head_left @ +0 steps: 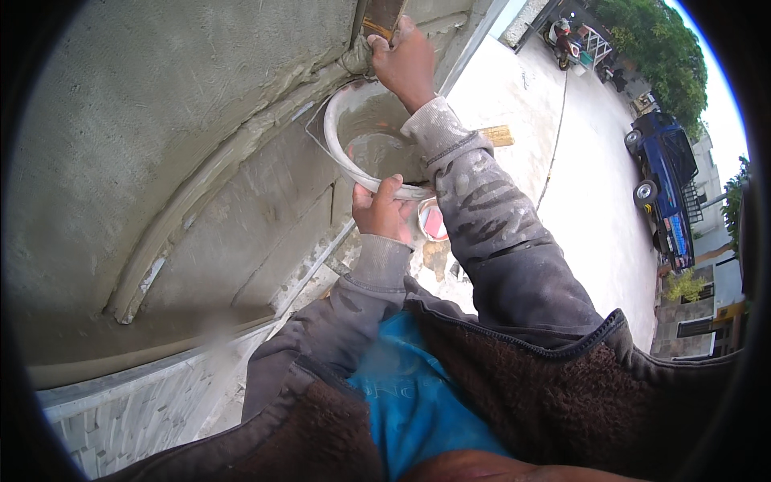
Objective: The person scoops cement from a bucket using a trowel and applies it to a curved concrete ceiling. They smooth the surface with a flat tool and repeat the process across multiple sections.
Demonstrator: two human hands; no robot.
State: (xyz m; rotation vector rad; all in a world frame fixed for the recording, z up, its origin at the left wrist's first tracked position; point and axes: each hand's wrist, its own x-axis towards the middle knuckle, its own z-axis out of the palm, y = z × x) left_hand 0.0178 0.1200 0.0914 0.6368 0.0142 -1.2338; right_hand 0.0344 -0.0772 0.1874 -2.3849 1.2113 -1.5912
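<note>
My left hand [381, 210] is closed on the near rim of a white bucket [331, 120], which is tilted against the wall. Wet grey mortar [389, 154] lies inside it. Above the bucket, my right hand [408, 66] grips a flat brown tool with a wood-coloured edge [381, 18], held up against the wall; its far end is cut off by the frame. A lump of mortar [355, 60] sits where the tool meets a raised, curved plaster moulding [217, 177]. Both grey sleeves are smeared with dried mortar.
Grey plastered wall [161, 96] fills the left side. Below the bucket stands a smaller round container [432, 220] with something pink in it. A wood piece [496, 136] shows beyond my right sleeve. Across the pale pavement [586, 185] are a blue pickup [662, 185] and a motorbike [562, 40].
</note>
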